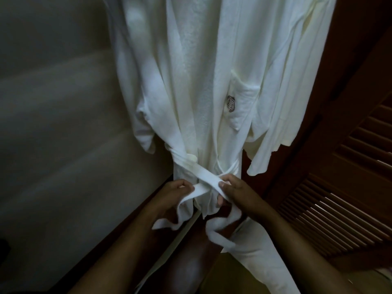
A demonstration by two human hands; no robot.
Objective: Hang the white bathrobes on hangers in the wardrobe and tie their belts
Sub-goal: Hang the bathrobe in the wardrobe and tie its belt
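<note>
Belt ends [203, 177], two, cross at the waist of one hanging bathrobe [191, 81], left hand [176, 194] pinching one, right hand [237, 195] gripping the other, while seemingly a second bathrobe [297, 81] hangs beside it.

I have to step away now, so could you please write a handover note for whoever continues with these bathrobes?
Left hand grips one end of the belt; right hand grips the other.
Front bathrobe hangs, belt crossed at its waist, not yet knotted.
Second bathrobe hangs to its right; whether it is tied cannot be seen.
Left: finish this knot, then check the second one.
</note>
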